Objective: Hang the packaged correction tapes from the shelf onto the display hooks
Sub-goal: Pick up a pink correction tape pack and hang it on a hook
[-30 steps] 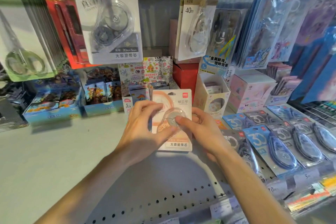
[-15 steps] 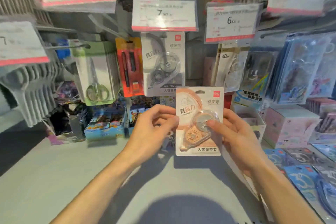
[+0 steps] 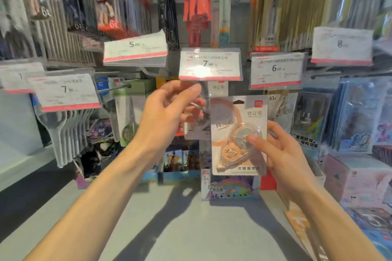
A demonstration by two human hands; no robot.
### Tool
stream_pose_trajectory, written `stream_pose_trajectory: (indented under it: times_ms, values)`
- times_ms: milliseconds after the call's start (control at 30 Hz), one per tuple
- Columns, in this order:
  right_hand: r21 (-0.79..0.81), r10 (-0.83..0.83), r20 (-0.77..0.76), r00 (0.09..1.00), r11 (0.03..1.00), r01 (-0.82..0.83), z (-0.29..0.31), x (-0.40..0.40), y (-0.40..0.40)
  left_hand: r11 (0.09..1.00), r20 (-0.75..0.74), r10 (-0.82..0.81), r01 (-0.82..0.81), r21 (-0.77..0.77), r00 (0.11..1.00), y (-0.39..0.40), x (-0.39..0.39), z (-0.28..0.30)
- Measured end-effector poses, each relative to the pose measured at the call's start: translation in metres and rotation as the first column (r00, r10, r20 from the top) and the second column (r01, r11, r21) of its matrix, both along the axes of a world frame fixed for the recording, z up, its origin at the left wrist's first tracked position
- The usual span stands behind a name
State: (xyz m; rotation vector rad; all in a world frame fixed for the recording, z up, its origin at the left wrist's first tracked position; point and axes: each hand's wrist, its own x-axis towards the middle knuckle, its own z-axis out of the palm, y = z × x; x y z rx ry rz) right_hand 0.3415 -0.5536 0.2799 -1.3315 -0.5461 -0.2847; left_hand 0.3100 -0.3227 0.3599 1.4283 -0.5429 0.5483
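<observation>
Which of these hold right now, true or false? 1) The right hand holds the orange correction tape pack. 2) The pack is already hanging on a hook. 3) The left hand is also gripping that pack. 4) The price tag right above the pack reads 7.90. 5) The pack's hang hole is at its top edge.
1) True: the right hand pinches the orange correction tape pack, thumb on the blister.
2) False: it is held in the air below the tags, not yet on a hook.
3) False: the left hand is apart from it, raised to the grey pack hanging left of it.
4) True: the 7.90 price tag sits just above.
5) True: the hang hole is at the top.
</observation>
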Motion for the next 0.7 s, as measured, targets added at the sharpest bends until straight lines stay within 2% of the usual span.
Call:
stream_pose_trajectory:
  times_ms: [133,333,700]
  values:
    - [-0.05,-0.013,0.079,0.997,0.999,0.017,0.009,0.002,0.008,1.0,0.051,-0.015,0.016,-0.023,0.999,-0.005,-0.009,0.017]
    - [-0.109,-0.001,0.166,0.986,0.994,0.019,0.027,0.006,0.027,0.997,0.017,-0.018,0.019,-0.074,1.0,-0.008,-0.017,0.029]
    - [-0.046,-0.033,0.154,0.987,0.998,0.04,0.048,0.024,0.046,0.999,0.045,-0.01,0.012,-0.051,0.999,-0.005,-0.016,0.033]
